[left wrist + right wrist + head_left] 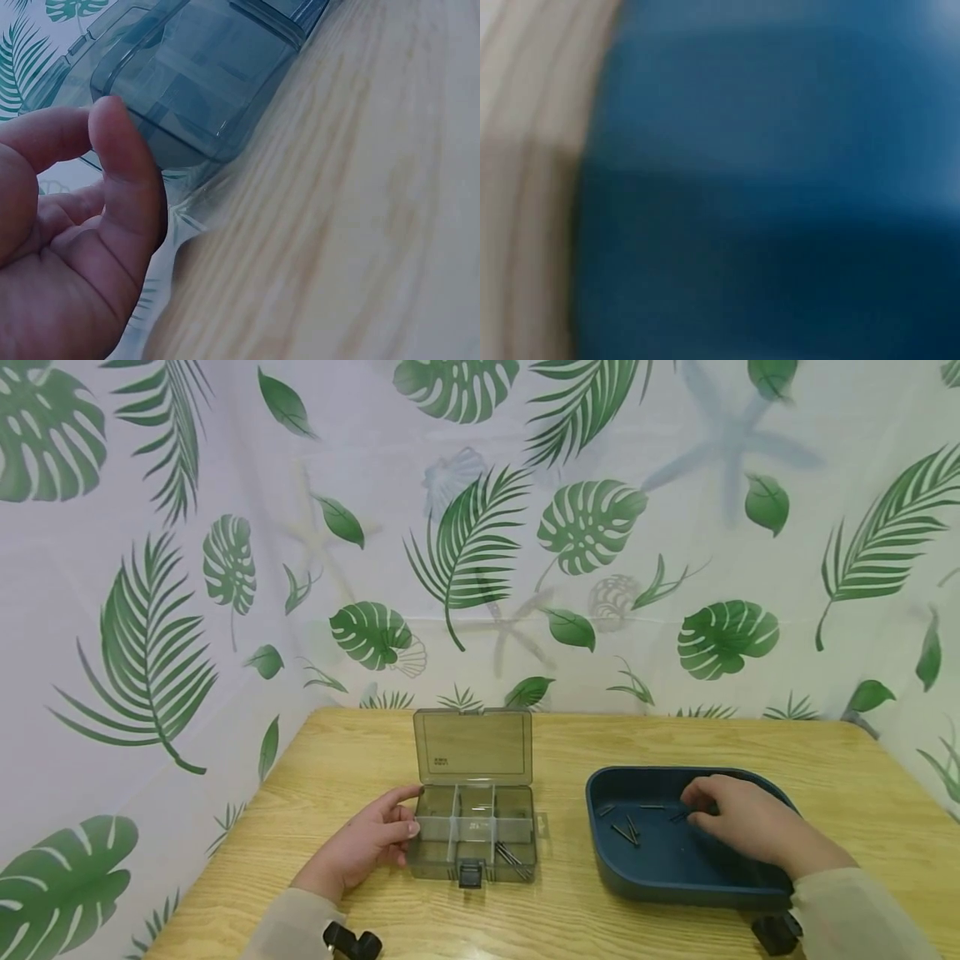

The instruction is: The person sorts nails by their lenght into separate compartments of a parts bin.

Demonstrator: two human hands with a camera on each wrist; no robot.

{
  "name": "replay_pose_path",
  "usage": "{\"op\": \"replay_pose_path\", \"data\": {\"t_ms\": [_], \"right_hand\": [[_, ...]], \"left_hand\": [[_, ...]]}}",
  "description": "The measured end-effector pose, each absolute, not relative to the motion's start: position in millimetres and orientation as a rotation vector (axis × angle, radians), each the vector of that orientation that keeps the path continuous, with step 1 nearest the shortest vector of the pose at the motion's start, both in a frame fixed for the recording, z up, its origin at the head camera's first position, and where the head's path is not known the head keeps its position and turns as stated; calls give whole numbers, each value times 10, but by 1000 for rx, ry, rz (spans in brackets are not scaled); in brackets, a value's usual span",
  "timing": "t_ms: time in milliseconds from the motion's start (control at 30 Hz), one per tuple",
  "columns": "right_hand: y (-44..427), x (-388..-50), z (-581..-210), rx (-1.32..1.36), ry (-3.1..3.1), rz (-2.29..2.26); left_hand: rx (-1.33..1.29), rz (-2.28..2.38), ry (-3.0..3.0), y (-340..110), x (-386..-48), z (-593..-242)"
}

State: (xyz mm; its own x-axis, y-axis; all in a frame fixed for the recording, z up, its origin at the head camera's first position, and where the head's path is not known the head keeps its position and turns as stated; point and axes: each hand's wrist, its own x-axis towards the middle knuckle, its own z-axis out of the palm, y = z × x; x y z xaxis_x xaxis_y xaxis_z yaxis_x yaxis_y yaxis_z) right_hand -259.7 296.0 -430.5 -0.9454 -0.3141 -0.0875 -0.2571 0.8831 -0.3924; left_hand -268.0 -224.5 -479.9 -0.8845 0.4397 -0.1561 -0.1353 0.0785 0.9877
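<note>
The right hand (742, 814) reaches into the right of the frame, its fingers curled downward, thumb and forefinger near each other; whether anything sits between them cannot be told, the right wrist view being a blur. It is inside one blue tray (697, 893), whose raised rim presumably keeps loose pieces together. About six slim metal fasteners (624, 835), nails or screws, lie scattered there, one just beside the fingertips.

The left hand (378, 831), lower centre-left, rests thumb and forefinger, spread apart, against the left side of one smoky clear organizer box (435, 868), probably to steady it. Its single lid (472, 743) stands upright, leaving six compartments (433, 843) accessible; the lower-right one holds several overlapping fasteners (512, 855), too bunched to count. One latch (470, 874) faces the bottom of the frame.

Beneath is one wood-grain table (562, 918), backed by leaf-printed cloth (637, 647).
</note>
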Motion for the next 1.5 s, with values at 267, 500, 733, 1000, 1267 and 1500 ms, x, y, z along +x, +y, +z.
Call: {"op": "replay_pose_path", "data": {"t_ms": [267,500,733,1000,1267,1500], "right_hand": [[3005,-2589,-4410,-457,2908,-488],[2994,-2581,-4447,-462,2918,-470],[2986,-2581,-4472,-446,2907,-448],[2971,-2569,-4486,-448,2909,-395],[2964,-2563,-4493,-509,2847,-446],[2940,-2537,-4499,-534,2792,-523]], "left_hand": [[285,1880,1915,-2255,-2662,-4777],[268,1899,1903,-2252,-2661,-4786],[248,1896,1919,-2241,-2655,-4797],[255,1895,1929,-2249,-2654,-4810],[263,1891,1932,-2241,-2646,-4792],[263,1889,1930,-2247,-2652,-4793]]}}
